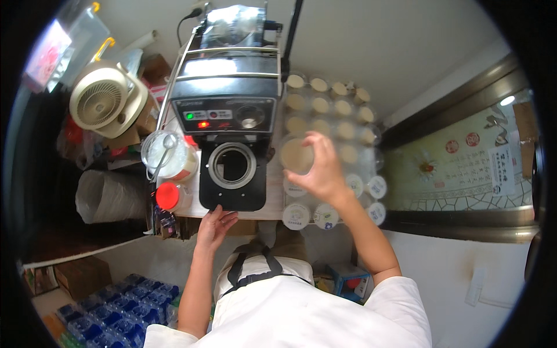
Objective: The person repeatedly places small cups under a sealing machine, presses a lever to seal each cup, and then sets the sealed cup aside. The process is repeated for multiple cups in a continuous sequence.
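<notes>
In my right hand (pixel 324 172) is a clear plastic cup of beige liquid (pixel 297 155), with thumb and fingers spread around its rim. It is above the right part of the table, over rows of similar cups. My left hand (pixel 214 228) touches the front edge of the black sliding tray (pixel 233 201) of a cup sealing machine (pixel 224 108); whether the fingers grip it is unclear. A metal ring (pixel 253 167) surrounds the tray's round opening, which has no cup in it. Green and red lights glow on the machine's panel.
Several open filled cups (pixel 343 107) stand at the right, with lidded or sealed printed cups (pixel 296 216) in front. Left of the machine are a tub with a spoon (pixel 167 150) and a red-lidded jar (pixel 168 195). A fan (pixel 104 100) and lined bin (pixel 109 198) stand farther left.
</notes>
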`<state>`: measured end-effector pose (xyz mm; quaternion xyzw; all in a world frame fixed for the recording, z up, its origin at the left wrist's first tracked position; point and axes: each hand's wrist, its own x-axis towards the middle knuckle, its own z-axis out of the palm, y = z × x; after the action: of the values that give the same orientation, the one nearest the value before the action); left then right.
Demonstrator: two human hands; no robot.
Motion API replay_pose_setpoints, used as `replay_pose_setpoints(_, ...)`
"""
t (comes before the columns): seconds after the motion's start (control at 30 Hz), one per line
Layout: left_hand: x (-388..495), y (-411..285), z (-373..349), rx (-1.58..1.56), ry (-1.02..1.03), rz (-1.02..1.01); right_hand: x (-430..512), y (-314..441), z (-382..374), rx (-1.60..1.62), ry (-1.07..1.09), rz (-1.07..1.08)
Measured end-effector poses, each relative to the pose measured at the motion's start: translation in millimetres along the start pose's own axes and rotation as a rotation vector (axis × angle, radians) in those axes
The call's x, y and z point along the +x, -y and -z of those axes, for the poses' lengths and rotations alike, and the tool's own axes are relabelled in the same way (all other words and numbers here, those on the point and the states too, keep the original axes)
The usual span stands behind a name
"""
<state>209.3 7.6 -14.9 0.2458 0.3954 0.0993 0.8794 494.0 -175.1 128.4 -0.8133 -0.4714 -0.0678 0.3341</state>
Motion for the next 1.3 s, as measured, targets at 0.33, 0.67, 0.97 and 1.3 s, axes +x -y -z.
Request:
replay_pose_setpoints(0.33,4,10,-1,-0.036,0.016,-0.050,17,69,-98,0.247,0.121,0.033)
replay_pose_setpoints(0.67,3,14,-5,-0.033,0.004,-0.080,12,53,-148,0.218,0.280,-0.103)
replay_pose_setpoints(0.97,6,19,-3,0.029,0.041,-0.141,1,45,-158,0.155,0.147,0.001)
replay_pose_setpoints(1.3,11,26,2,0.106,0.060,-0.211,105,64,-35,0.399,-0.439,0.175)
